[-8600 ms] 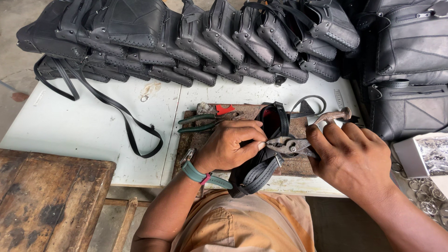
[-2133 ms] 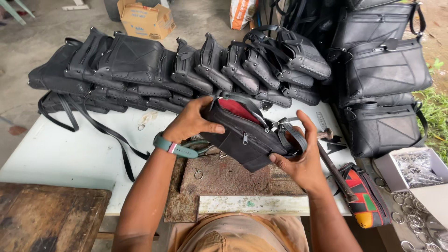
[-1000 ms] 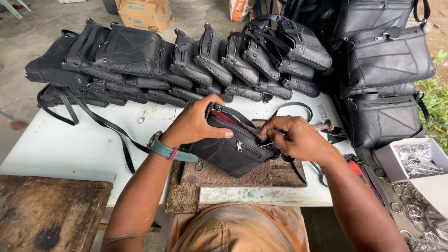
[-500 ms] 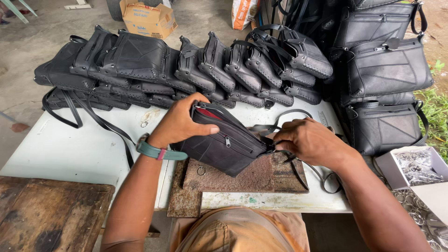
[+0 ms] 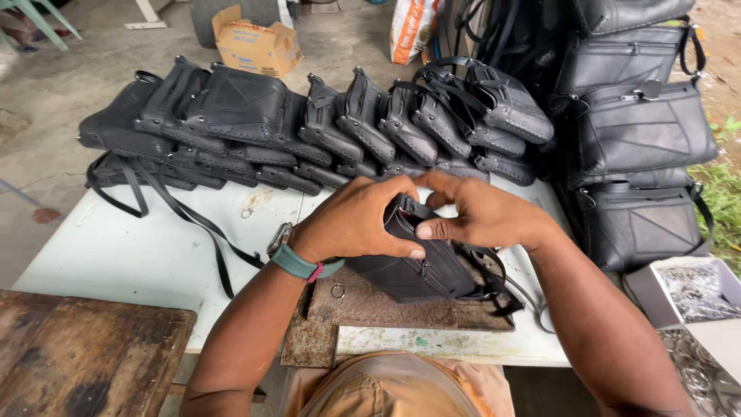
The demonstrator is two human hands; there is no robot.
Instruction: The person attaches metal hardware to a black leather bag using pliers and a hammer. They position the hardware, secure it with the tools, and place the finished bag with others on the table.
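Note:
A small black leather bag (image 5: 421, 270) stands on a rusty metal plate (image 5: 363, 309) at the near edge of the white table (image 5: 131, 255). My left hand (image 5: 359, 220) wraps over the bag's top from the left, a teal watch on its wrist. From the right, my right hand (image 5: 478, 212) grips the same top edge with its thumb pressed on the opening. Both hands meet over the bag and hide most of its mouth. The bag's black strap (image 5: 494, 286) trails off to the right on the plate.
A long row of finished black bags (image 5: 309, 116) lies across the far side of the table, with loose straps (image 5: 177, 216) hanging forward. Larger black bags (image 5: 641, 147) are stacked at right. A box of small metal parts (image 5: 695, 289) sits at the right edge. A dark wooden board (image 5: 85, 355) lies lower left.
The bag has come down from mid-air onto the metal plate. Both hands have closed together over its top, covering the red lining seen earlier.

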